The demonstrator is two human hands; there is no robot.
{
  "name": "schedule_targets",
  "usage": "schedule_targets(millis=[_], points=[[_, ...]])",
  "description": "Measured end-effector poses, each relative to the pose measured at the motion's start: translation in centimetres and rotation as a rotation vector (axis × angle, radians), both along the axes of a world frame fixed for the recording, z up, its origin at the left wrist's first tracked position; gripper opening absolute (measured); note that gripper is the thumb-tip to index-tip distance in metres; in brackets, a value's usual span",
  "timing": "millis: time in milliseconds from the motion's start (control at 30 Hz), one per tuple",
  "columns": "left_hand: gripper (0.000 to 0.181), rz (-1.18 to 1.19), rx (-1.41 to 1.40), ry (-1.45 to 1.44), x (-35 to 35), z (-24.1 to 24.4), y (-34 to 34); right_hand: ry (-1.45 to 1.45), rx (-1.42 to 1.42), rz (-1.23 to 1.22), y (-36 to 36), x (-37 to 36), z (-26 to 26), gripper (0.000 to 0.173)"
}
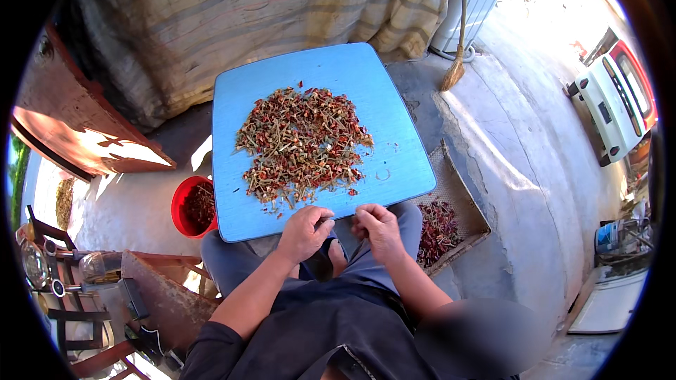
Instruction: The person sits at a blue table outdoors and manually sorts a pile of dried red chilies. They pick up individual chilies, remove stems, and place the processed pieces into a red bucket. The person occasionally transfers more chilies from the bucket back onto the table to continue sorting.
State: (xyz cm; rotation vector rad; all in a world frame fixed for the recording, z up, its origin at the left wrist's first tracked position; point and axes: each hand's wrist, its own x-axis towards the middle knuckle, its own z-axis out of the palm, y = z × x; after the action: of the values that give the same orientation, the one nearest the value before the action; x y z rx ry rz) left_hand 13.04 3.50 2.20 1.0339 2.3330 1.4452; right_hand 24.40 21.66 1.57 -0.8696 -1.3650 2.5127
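A blue tabletop (322, 63) stands before me, bearing a spread heap of dried red chili pieces and pale stems (306, 142). My left hand (309, 232) is at the near edge of the table, thumb and forefinger a little apart, with nothing visible between them. Beside it, across a narrow gap, my right hand (377, 229) has its fingers curled and thumb against them; whether a small piece is pinched there is too small to tell. Loose chili bits (353, 191) lie just beyond the hands. Both forearms reach over my lap.
Left of the table, a red bucket (182, 216) holds dark red pieces. A woven tray (465, 216) with dried chilies (438, 232) sits at right. A broom (454, 71) leans near a pale appliance (470, 5). A motorcycle (68, 274) stands at lower left, a vehicle (607, 105) at far right.
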Motion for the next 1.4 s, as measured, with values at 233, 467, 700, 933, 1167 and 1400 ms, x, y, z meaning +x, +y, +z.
schedule_targets(millis=[233,467,700,933,1167,1400], points=[[0.013,0.178,0.012,0.437,-4.1,-1.1,-3.8,-0.196,0.37,-0.39,13.0,8.3,-4.6,0.022],[0.024,0.327,-0.153,0.538,-6.9,-1.7,-6.1,-0.654,1.017,-0.392,22.3,13.6,-8.9,0.046],[0.041,0.312,-0.365,0.562,-8.7,-3.2,-6.6,-0.275,1.197,-0.333,17.3,2.6,-1.7,0.035],[0.04,0.264,-0.383,0.549,-9.3,-3.6,-6.1,0.005,1.424,-0.071,12.0,-9.0,0.9,0.034],[0.038,0.249,-0.383,0.519,-9.0,-3.0,-5.8,-0.193,1.684,0.228,9.6,-19.3,2.1,0.051],[0.039,0.259,-0.348,0.531,-8.8,-2.3,-5.9,-0.282,1.702,0.407,6.7,-25.4,0.9,0.058]])
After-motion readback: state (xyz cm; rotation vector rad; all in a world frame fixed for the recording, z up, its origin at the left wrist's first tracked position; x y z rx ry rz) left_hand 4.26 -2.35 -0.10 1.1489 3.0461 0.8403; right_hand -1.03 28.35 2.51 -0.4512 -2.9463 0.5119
